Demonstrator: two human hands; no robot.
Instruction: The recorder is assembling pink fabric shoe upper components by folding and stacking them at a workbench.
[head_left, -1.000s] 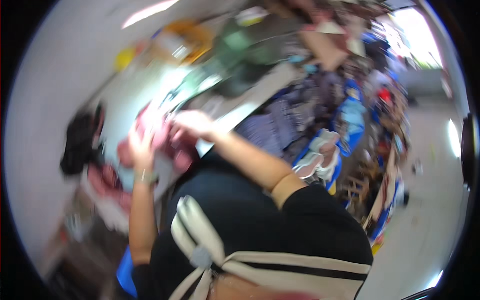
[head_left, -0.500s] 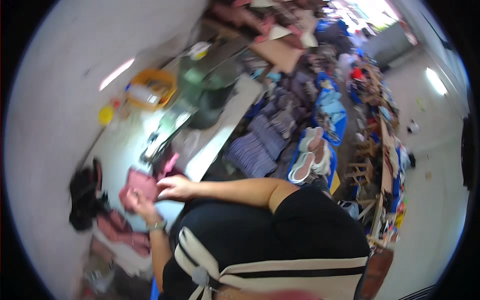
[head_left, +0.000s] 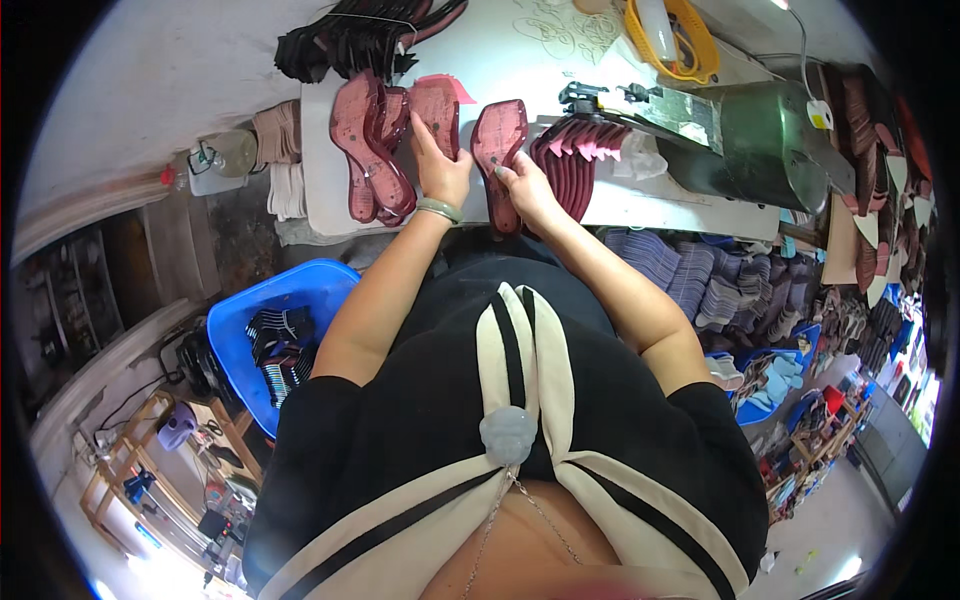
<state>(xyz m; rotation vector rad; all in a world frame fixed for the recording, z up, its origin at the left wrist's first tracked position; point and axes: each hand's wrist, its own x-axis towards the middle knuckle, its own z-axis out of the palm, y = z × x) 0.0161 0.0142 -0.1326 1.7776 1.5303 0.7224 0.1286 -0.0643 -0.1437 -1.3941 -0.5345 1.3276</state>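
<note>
The red-edged pink insole (head_left: 497, 130) stands out over the near part of the white table (head_left: 510, 62), its broad forepart pointing away and its narrow heel end by the person's lap. The right hand (head_left: 532, 188) has it from the side, thumb laid over the pink face at the waist; the fingers beneath are hidden. It is likely light, with a firm board that bends little, and its smooth face may slide a bit, so the waist or the two long edges look the surest places to take hold. A second pink insole (head_left: 436, 105) is just to its left, its forepart over the table, with the left hand (head_left: 440, 172) spanning its width, fingers along one edge and thumb along the other. Both forearms reach forward, drawing together, elbows bent and set wide; the left wrist wears a pale green bangle (head_left: 440, 210). Left of the left hand lies a small pile of insoles (head_left: 368, 140); right of the right hand, a fanned row of insoles (head_left: 568, 180). Farther out are black strapped pieces (head_left: 340, 40), a yellow basket (head_left: 690, 74), a green machine (head_left: 765, 140) and, below the table, a blue tub (head_left: 228, 312)
</note>
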